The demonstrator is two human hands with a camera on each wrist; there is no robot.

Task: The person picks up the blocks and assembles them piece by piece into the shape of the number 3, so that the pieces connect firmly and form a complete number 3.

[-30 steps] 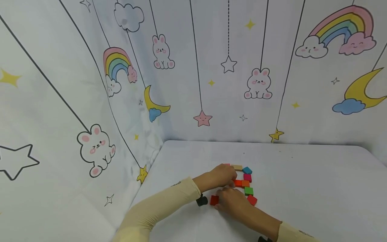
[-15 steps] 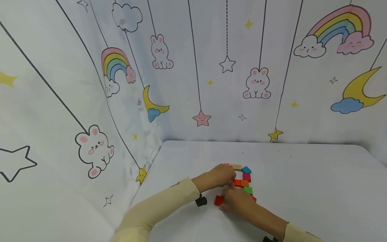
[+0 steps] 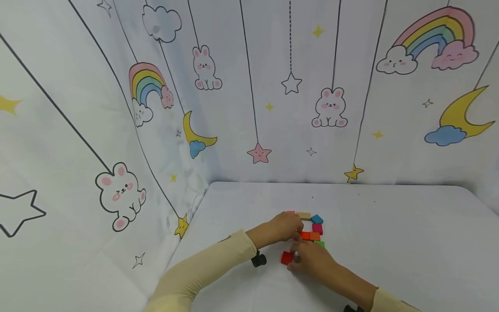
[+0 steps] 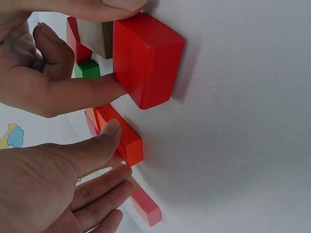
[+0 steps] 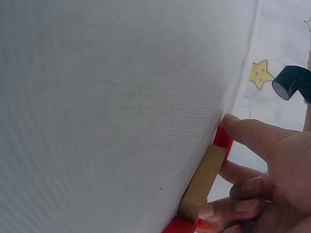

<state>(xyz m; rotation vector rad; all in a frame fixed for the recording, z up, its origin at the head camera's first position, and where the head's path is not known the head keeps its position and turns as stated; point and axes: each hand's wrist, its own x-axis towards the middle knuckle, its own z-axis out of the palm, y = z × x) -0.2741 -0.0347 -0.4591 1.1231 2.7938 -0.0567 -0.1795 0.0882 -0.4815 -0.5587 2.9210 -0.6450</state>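
In the head view, my right hand (image 3: 315,260) pinches a small red block (image 3: 287,258) at the front of a block arrangement. The left wrist view shows thumb and index finger on opposite sides of this red block (image 4: 146,60), which lies beside a plain wooden block (image 4: 101,36). The right wrist view has the same red block (image 5: 223,140) up against the wooden block (image 5: 203,182). My left hand (image 3: 277,227) pinches the end of an orange block (image 3: 305,235); its thumb (image 4: 109,133) touches the block's side. The left hand's index finger is partly hidden.
Behind the hands lie a wooden block (image 3: 303,216), a blue block (image 3: 317,219) and a crimson block (image 3: 317,229). A second orange block (image 3: 314,236) and a green block (image 3: 319,245) continue the arrangement. A pink block (image 4: 146,206) lies beyond the left fingers. A patterned backdrop borders the table.
My right hand has slid the red block rightward across the table, covering the red block at the front right. The left hand has stayed in place; the head view has shifted slightly.
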